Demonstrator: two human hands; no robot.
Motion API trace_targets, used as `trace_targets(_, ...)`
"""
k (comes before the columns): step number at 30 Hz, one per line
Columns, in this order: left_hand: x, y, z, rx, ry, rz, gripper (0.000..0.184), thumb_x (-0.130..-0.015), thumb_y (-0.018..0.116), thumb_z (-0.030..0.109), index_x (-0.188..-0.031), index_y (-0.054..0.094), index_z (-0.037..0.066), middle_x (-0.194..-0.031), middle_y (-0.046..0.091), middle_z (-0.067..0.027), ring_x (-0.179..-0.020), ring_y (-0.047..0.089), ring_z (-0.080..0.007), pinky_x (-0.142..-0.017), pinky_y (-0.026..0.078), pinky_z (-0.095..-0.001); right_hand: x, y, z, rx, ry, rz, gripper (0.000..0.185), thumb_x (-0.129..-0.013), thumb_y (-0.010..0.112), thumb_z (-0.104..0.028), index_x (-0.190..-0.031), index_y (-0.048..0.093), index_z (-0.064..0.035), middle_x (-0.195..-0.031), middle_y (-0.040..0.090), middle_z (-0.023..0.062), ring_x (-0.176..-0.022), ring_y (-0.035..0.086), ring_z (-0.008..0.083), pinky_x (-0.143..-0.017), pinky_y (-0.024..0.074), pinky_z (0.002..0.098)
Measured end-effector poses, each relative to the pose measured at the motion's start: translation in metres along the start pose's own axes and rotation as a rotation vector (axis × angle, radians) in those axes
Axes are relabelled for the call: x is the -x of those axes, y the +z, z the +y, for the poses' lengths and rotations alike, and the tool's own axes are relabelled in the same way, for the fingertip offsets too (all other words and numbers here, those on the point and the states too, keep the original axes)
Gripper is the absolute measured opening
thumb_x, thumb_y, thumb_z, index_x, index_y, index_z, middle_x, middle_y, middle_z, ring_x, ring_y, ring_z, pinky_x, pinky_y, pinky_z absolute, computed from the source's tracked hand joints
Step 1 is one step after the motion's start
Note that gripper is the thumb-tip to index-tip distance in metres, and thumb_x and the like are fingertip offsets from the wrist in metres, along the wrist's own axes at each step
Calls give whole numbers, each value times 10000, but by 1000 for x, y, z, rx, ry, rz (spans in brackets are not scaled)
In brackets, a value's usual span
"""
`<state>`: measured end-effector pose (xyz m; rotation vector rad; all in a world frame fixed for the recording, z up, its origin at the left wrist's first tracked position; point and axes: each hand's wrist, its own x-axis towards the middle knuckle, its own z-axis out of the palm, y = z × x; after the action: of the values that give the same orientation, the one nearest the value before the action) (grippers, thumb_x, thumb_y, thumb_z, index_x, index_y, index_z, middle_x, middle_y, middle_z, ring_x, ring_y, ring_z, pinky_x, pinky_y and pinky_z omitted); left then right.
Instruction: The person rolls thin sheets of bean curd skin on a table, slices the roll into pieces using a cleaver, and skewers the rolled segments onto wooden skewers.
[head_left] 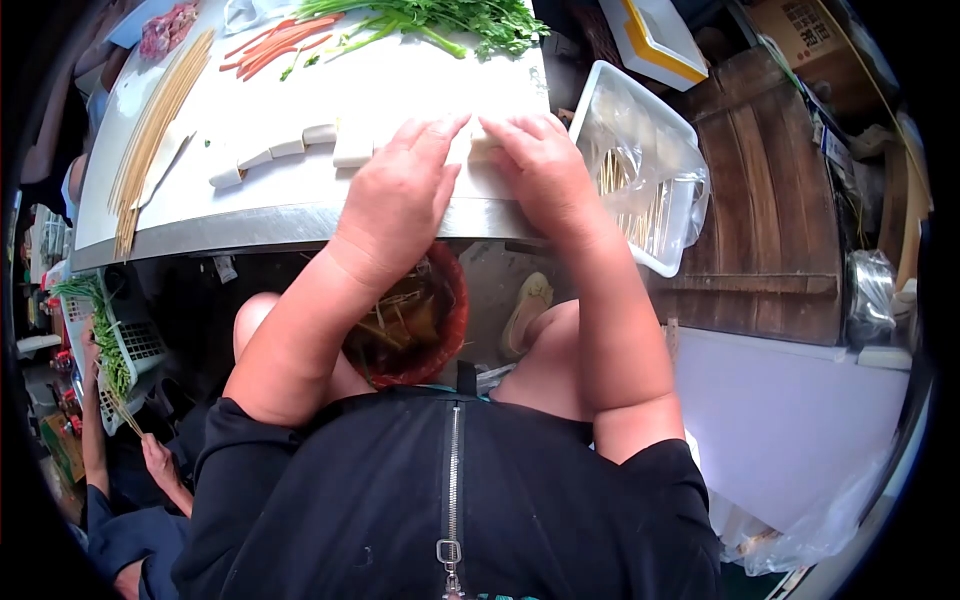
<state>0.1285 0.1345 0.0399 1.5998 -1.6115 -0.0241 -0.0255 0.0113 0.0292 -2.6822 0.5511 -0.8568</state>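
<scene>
A row of white rolled pieces [256,158] lies on the bright white table [290,205] near its metal front edge. At the right end of this row, my left hand [405,185] rests with its fingers bent over the rolls. My right hand [540,170] is curled over a pale piece [484,146] a little further right. The fingertips of both hands point toward each other with a small gap between them. Glare and the hands hide part of what lies beneath the fingers.
Skewers [160,135], orange strips [275,48], green herbs [480,22] and meat [168,30] lie on the table. Right of it stands a plastic-lined white bin [672,225]; below, a red bucket [455,330]. Another person's hand [160,462] holds skewered greens at lower left.
</scene>
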Motion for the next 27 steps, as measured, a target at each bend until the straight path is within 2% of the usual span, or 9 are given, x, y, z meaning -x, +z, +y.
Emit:
trace_targets(4, -7, -18, 7, -140, 403, 26, 420, -821, 600, 23, -1228, 621, 123, -1234, 593, -68, -1115, 568, -263, -984, 441, -393, 16, -33, -27, -502, 268, -113, 245, -946, 602, -146, -1151, 663, -27, -963, 664, 102, -908, 621, 237, -804, 491, 346)
trace_targets(6, 1, -20, 16, -107, 548, -26, 384, -775, 660, 26, -1152, 652, 98, -1144, 625, -57, -1051, 597, -253, -919, 483, -369, 33, -40, -42, -894, 415, -172, 287, -1002, 571, -209, -1182, 660, -3, -934, 670, 46, -825, 588, 99, -726, 487, 282)
trace_targets(9, 20, -24, 37, -54, 653, -143, 336, -752, 711, 11, -1082, 675, 58, -1068, 648, -62, -994, 623, -254, -857, 517, -362, 66, -65, -61, -977, 634, -325, 316, -1001, 577, -229, -1215, 649, -8, -978, 681, 31, -824, 578, 79, -717, 485, 259)
trace_targets(14, 41, -29, 57, 0, 611, -165, 233, -770, 742, 12, -995, 692, 43, -1002, 666, -93, -846, 664, -260, -732, 552, -346, 183, -106, -55, -1135, 842, 265, 386, -1000, 567, -234, -1318, 569, -14, -961, 690, 27, -680, 557, 35, -600, 474, 202)
trace_targets(16, 48, -34, 48, 2, 473, -107, 214, -780, 759, 15, -980, 687, 33, -995, 671, -108, -799, 675, -241, -676, 559, -317, 265, -109, -15, -1053, 1030, 684, 322, -1005, 547, -210, -1258, 602, -20, -927, 690, 15, -669, 547, 8, -535, 427, 178)
trace_targets(17, 49, -38, 43, 3, 388, -110, 207, -787, 764, 4, -978, 685, 20, -997, 677, -115, -791, 679, -227, -657, 559, -301, 318, -100, 13, -755, 1243, 718, 294, -942, 623, -196, -1190, 649, -40, -872, 686, 56, -614, 567, 109, -543, 459, 250)
trace_targets(19, 45, -39, 35, 13, 284, -77, 196, -804, 733, -15, -991, 681, 12, -1014, 681, -115, -815, 681, -186, -643, 557, -277, 461, -70, 71, 80, 1466, 23, 235, -890, 677, -197, -1079, 687, -58, -913, 674, 80, -632, 606, 155, -568, 490, 296)
trace_targets(24, 23, -23, 27, -31, 135, -135, 168, -850, 691, 29, -1016, 681, 8, -985, 670, -74, -718, 618, -116, -596, 509, -238, 535, -41, 21, 506, 1599, 224, 144, -815, 638, -133, -875, 713, -26, -1010, 679, 186, -977, 628, 401, -877, 510, 468)
trace_targets(27, 21, -2, 2, 11, 35, -229, 182, -846, 701, 73, -1012, 684, 0, -957, 661, -64, -720, 602, -116, -664, 506, -259, 521, -48, 8, 524, 1560, 96, 177, -836, 621, -161, -870, 713, -14, -1006, 677, 194, -1045, 607, 389, -916, 494, 462)
